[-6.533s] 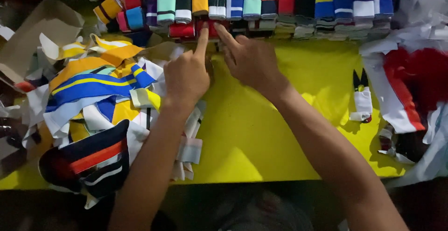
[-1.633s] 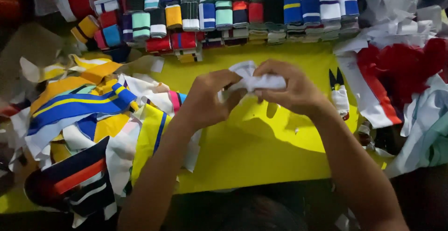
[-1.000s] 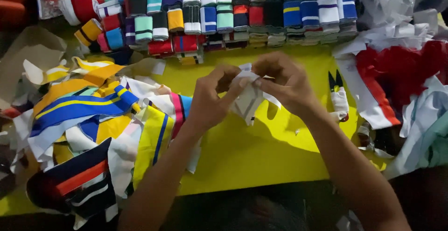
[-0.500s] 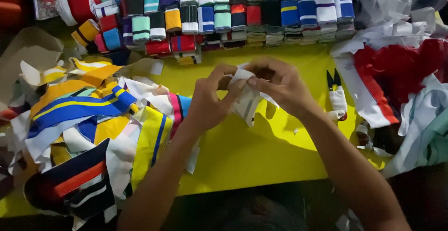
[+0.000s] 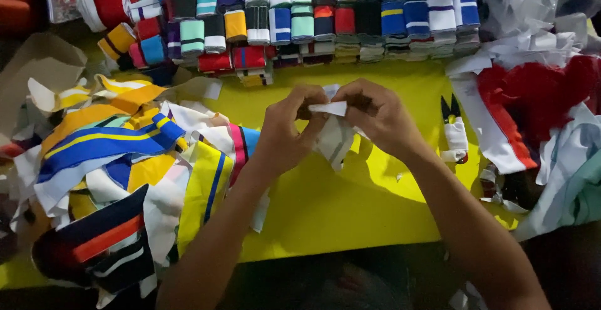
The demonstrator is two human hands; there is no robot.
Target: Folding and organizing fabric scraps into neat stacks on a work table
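Both of my hands meet above the middle of the yellow table (image 5: 325, 216). My left hand (image 5: 287, 128) and my right hand (image 5: 379, 116) pinch the same small white knitted fabric strip (image 5: 333, 136), which has a thin dark stripe. Its upper edge is folded flat between my fingertips and the rest hangs down toward the table. A loose heap of striped fabric strips (image 5: 131, 166) in yellow, blue, white and navy lies just left of my left forearm.
Rows of folded striped fabric pieces (image 5: 313, 16) in many colours line the far edge. A small pair of black-tipped thread snips (image 5: 454, 132) lies right of my right hand. Red and white fabric (image 5: 532, 103) is piled at the right, with brown paper (image 5: 37, 66) at far left.
My hands left the folded rows at the back, came to the table's middle and took up a white strip. Over the last second they have been folding its top edge.
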